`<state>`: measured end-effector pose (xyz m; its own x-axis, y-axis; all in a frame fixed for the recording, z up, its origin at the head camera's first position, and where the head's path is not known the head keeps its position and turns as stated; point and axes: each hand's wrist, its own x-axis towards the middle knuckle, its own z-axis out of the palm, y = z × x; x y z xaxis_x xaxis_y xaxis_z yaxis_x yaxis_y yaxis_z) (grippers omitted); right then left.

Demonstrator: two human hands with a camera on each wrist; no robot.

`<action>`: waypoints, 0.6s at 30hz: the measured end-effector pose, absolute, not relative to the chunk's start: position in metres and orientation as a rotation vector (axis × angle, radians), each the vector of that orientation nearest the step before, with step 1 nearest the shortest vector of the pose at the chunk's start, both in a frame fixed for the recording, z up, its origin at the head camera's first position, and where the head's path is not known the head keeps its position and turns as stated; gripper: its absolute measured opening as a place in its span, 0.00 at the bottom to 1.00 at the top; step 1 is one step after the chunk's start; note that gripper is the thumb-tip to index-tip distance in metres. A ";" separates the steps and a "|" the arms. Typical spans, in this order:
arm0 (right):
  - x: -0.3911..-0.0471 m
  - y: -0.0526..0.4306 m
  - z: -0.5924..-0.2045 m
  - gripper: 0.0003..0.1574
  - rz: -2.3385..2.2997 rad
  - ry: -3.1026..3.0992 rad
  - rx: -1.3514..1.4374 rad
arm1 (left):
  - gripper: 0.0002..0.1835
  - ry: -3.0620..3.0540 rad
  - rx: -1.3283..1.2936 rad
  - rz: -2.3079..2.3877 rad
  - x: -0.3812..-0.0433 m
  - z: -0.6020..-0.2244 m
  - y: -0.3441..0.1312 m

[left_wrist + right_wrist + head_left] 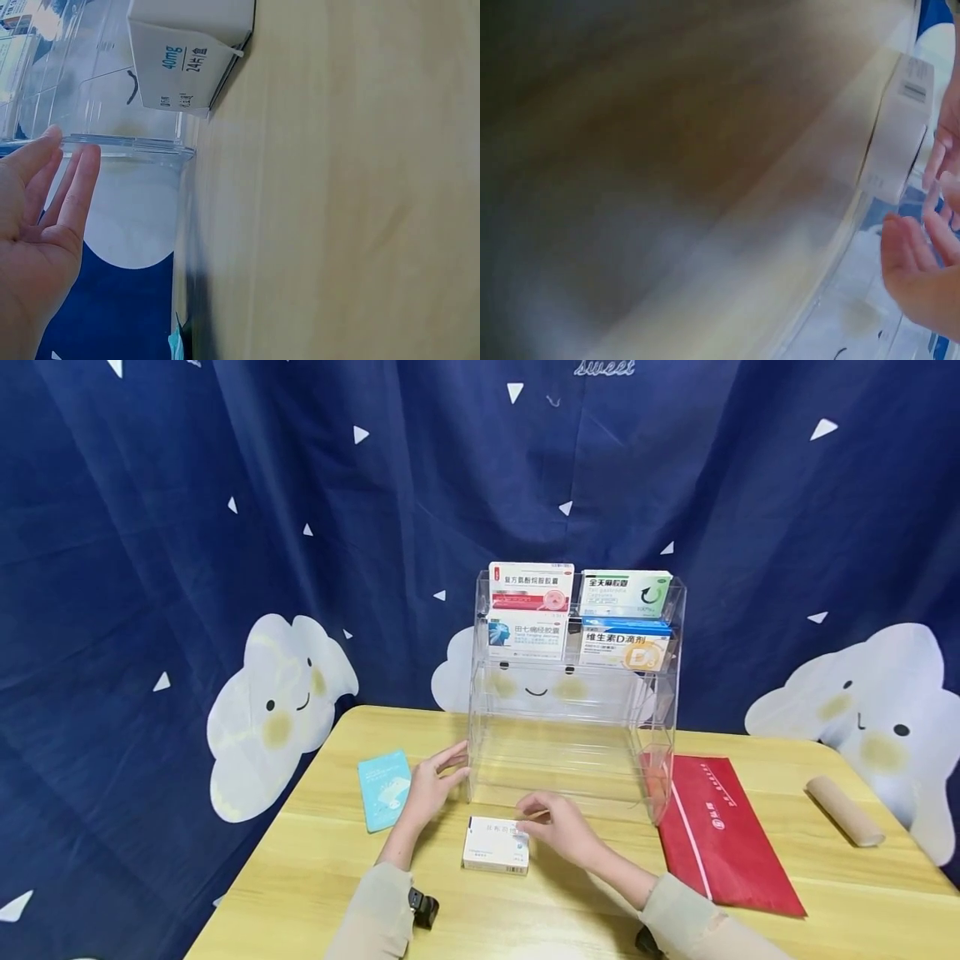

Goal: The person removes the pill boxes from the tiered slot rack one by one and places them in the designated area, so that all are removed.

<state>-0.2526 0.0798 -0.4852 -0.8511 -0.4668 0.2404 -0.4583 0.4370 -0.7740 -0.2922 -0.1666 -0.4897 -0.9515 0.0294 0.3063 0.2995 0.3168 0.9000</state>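
A white medicine box [495, 845] lies flat on the table, printed "40mg" on the end facing the left wrist camera. My right hand [558, 828] hovers at its far right corner, fingers loosely bent and nothing between them. Behind the box stands a clear acrylic tiered rack [555, 760]. My left hand [429, 789] is at the rack's left side, its fairly straight fingertips right at the side panel [127, 142]. On the rack's upper tiers sit a red-and-white box [531, 578], a green-and-white box [624, 593], a blue-and-white box [527, 637] and a vitamin D box [624, 647].
A light-blue packet [385, 789] lies left of my left hand. To the right of the rack is a red pouch [738, 843], partly behind the rack's side. A cardboard tube [845, 812] rests near the table's right edge. A dark blue curtain [405, 527] hangs behind.
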 end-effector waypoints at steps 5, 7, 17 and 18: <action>-0.257 0.088 -0.476 0.17 -1.497 2.740 -0.970 | 0.26 -2.348 -0.290 -1.682 -0.291 -0.490 -0.166; -0.260 0.093 -0.470 0.17 -1.519 2.792 -0.994 | 0.26 -2.346 -0.293 -1.676 -0.291 -0.491 -0.166; -0.287 0.122 -0.428 0.16 -1.587 3.094 -1.089 | 0.26 -2.363 -0.280 -1.660 -0.291 -0.490 -0.166; -0.290 0.126 -0.424 0.15 -1.589 3.120 -1.098 | 0.26 -2.363 -0.278 -1.660 -0.291 -0.490 -0.165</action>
<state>-0.2902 0.1256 -0.4237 -0.6972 -0.2561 0.6696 -0.6922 0.4835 -0.5359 -0.2914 -0.1654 -0.4904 -0.9532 0.0177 0.3017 0.2898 0.3365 0.8960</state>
